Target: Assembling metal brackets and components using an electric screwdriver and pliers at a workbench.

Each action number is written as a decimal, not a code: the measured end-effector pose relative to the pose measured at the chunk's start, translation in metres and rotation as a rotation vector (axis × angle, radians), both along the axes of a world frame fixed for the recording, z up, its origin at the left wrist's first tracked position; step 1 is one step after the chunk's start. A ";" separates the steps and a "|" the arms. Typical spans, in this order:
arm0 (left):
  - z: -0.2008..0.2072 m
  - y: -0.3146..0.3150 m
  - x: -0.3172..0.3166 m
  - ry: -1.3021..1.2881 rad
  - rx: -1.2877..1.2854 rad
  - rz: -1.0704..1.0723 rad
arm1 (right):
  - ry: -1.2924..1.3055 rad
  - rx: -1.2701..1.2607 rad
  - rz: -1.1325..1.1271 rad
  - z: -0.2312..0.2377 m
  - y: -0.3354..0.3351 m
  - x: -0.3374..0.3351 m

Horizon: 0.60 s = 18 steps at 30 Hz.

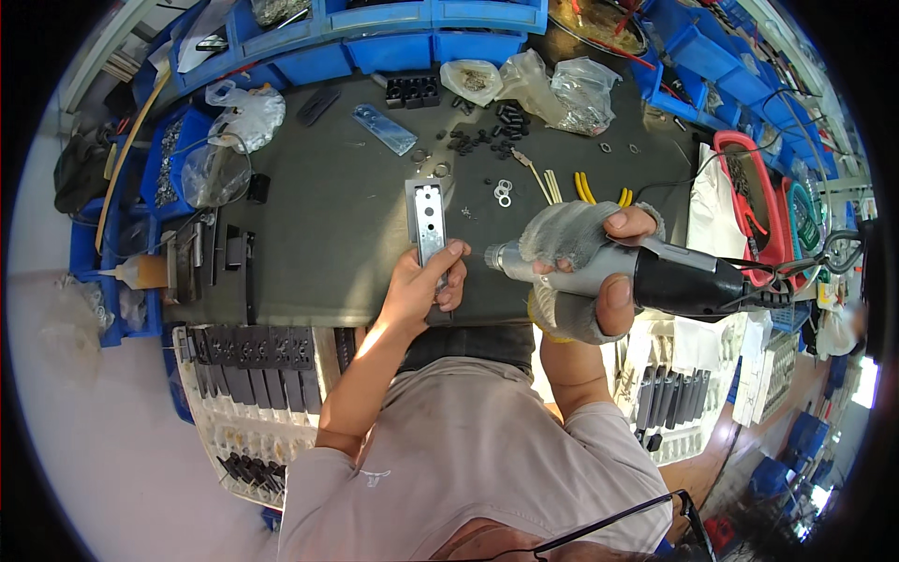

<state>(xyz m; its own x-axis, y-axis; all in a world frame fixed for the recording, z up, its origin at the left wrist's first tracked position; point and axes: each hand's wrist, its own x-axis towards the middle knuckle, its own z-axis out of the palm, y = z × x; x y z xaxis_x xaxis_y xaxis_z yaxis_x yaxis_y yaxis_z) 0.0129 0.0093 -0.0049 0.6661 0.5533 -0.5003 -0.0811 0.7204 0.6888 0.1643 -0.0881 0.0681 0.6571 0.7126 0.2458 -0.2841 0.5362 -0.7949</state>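
Note:
My bare left hand (423, 283) is closed round the lower end of a narrow metal housing (430, 217), a dark rectangular frame with a silvery plate that has round holes. My right hand (579, 234), in a grey fingerless glove, wraps round a corded power tool (688, 278) with a grey barrel and black rear part. Its ridged tip points left toward the housing, with a gap between them. Just beyond the housing lie small metal rings (442, 170), and several white washers (504, 193) sit on the dark table (318, 206).
Black small parts (487, 140) and clear plastic bags (581, 94) lie farther back. Blue bins (389, 51) line the far edge. Red baskets (777, 225) stand at right, near the tool's cord. Trays of black pieces (257, 365) flank my lap. A blue-wrapped strip (385, 129) lies far left of centre.

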 end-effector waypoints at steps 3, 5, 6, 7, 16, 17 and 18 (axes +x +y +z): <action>0.002 -0.005 -0.005 -0.074 -0.074 0.050 | -0.015 -0.007 0.018 0.002 0.003 -0.004; 0.004 -0.005 -0.008 -0.087 -0.082 0.034 | -0.038 0.076 0.014 -0.002 0.011 -0.004; 0.005 -0.005 -0.010 -0.100 -0.089 0.015 | -0.061 0.159 0.006 -0.004 0.014 -0.005; 0.005 -0.005 -0.010 -0.101 -0.090 0.016 | -0.062 0.158 0.007 -0.004 0.014 -0.006; 0.004 -0.008 -0.009 -0.103 -0.084 0.021 | -0.029 0.013 0.043 0.002 0.005 -0.007; 0.004 -0.008 -0.009 -0.094 -0.069 0.019 | -0.030 0.002 0.035 0.002 0.003 -0.007; 0.004 -0.009 -0.010 -0.085 -0.055 0.018 | -0.029 -0.008 0.029 0.001 0.003 -0.007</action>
<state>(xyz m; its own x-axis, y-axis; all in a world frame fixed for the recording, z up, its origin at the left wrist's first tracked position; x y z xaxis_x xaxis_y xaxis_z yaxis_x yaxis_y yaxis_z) 0.0031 0.0007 -0.0011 0.6977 0.5388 -0.4721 -0.1508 0.7547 0.6385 0.1574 -0.0855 0.0692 0.6284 0.7335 0.2589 -0.2761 0.5215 -0.8073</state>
